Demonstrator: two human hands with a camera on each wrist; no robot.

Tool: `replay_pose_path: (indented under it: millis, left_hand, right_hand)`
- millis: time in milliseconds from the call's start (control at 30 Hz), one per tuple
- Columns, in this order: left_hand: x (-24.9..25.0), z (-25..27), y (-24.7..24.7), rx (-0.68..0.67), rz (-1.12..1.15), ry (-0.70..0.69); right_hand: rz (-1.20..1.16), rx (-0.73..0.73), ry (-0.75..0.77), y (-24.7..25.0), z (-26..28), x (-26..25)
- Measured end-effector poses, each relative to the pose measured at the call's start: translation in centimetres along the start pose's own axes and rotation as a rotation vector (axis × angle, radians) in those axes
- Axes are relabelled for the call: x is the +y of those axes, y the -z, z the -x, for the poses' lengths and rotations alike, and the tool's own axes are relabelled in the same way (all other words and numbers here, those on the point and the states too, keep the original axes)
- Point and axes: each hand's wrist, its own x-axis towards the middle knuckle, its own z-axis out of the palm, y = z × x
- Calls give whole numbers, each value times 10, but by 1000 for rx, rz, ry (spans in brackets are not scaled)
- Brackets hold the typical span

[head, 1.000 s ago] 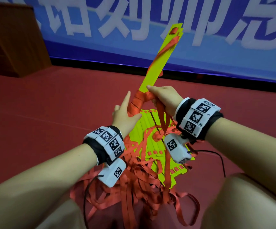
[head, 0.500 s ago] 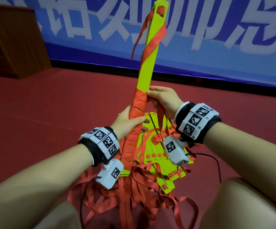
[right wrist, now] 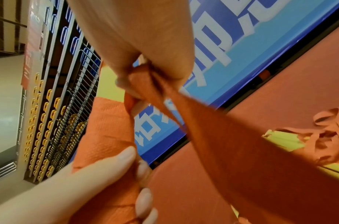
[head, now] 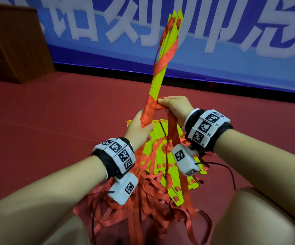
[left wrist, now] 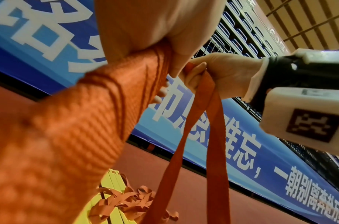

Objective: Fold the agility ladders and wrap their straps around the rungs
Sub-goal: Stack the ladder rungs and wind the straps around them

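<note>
A person holds a bundle of yellow-green rungs [head: 162, 68] nearly upright over a red floor [head: 54, 112]. The left hand [head: 139, 129] is wrapped around the bundle's strap-wound lower part, which fills the left wrist view as a blur. The right hand [head: 174, 106] pinches a loop of orange strap [left wrist: 201, 121] beside the winding; only the wrist views show the loop passing between its fingers. More rungs [head: 160, 156] and tangled straps [head: 152, 200] lie on the floor beneath, partly hidden by wrists and knees. A blue banner [head: 231, 50] is cut off above.

Yellow-green rungs [head: 158, 80], orange-red strap [head: 167, 54], blue banner [head: 231, 55] with white lettering
</note>
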Motion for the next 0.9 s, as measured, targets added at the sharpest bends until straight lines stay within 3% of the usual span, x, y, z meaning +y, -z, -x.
replay_pose_path:
  millis: [233,333,600,733,900]
  left_hand:
    - [4,-8,10,60,129,137]
    - [10,-6,12,63,169,178]
    - [6,1,10,59,-21,127]
    - [6,0,10,45,-82,105]
    - [5,0,7,51,36,109]
  right_hand:
    - [246,-186,-66,9,-2,-1]
    - [192,-158,-76,7,-1,-2]
    - [-5,-43,-206,9,-3,-8]
    - [-14,-52,-199,11,1,-10]
    - [14,-106,-152,6,7,-13]
